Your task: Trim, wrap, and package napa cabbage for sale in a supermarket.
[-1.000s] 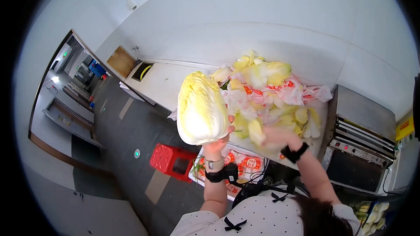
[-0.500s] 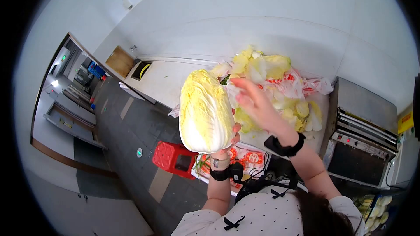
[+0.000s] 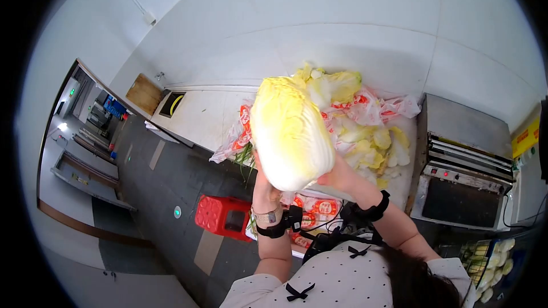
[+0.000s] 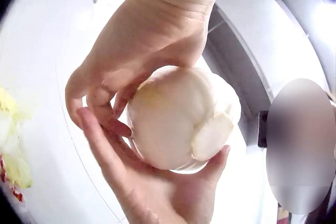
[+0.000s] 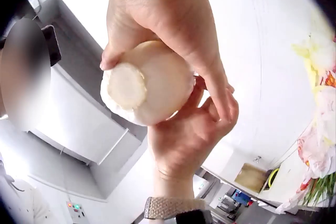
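A large napa cabbage [image 3: 291, 137], yellow at the leafy top and white at the base, is held up above the counter. My left hand [image 3: 264, 187] grips it from the left side, fingers curved round its lower part. From the other side my right hand [image 3: 342, 175] holds the base. The left wrist view shows the cut stem end [image 4: 212, 136] between both palms. In the right wrist view the fingers of the left hand [image 5: 186, 137] and right hand [image 5: 173, 19] meet around the far side of the cabbage.
Loose cabbage leaves [image 3: 371, 145] and printed plastic bags [image 3: 388, 108] cover part of the counter [image 3: 202, 115]. At the right stands a metal wrapping machine [image 3: 465, 154]. A red stool [image 3: 220, 217] is on the floor, beside a box of red-and-white packages [image 3: 319, 208]. More cabbages [image 3: 494, 268] lie lower right.
My right hand has come from over the leaf pile, across beside the cabbage, and now holds its base. The cabbage has shifted right in view, and the left hand still supports it.
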### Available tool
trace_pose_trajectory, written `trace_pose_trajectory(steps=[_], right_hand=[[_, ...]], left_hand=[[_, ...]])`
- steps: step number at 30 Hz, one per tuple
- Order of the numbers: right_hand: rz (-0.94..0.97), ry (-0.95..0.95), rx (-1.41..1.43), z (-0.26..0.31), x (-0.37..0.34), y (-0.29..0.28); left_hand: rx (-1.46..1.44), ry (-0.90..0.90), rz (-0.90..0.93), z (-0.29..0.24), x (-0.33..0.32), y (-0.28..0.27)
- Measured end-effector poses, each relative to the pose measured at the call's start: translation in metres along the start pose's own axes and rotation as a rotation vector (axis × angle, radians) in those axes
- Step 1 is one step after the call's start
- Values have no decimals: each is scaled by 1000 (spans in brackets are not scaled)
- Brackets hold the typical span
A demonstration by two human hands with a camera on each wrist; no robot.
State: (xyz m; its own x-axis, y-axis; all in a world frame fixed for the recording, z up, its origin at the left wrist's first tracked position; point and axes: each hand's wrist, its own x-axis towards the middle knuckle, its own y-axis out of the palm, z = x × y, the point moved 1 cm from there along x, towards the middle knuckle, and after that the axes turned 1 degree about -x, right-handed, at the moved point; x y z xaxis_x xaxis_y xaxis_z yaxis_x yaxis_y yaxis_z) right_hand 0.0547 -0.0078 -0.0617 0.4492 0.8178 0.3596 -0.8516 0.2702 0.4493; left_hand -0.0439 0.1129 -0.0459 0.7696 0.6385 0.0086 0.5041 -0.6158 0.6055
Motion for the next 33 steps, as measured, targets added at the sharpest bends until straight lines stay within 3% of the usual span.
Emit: trace_pose_trajectory(steps=[2,3,6,9,12,15,19,25,28,33], right_hand=[[-51,0,88,-5,-5,-5],[-77,1,135,-7,-8,-5],[-168,-157,57,-2,-12,-1],[-230,-267,-222,10,-17,7],[-228,-379,-471,24,-20,18],[-232,-370,-656,37,-27,27],[-172,-404,-971,66,-33,40],[-183,-459,-1065,76,-37,48],[-218,-472,-1273,84,-39,49],[-217,-557,-1200,82,-37,49]], left_hand=[[206,-27,33,-5,4,3],[454,-26,150,-11,8,4],[511,23,199,-10,4,7],[347,33,108,-9,-3,27],[-152,68,351,-10,-1,30],[-66,155,468,-9,-9,28],[-61,199,446,4,-9,20],[10,181,457,26,-4,12],[19,192,460,28,-3,10],[45,197,467,33,0,6]])
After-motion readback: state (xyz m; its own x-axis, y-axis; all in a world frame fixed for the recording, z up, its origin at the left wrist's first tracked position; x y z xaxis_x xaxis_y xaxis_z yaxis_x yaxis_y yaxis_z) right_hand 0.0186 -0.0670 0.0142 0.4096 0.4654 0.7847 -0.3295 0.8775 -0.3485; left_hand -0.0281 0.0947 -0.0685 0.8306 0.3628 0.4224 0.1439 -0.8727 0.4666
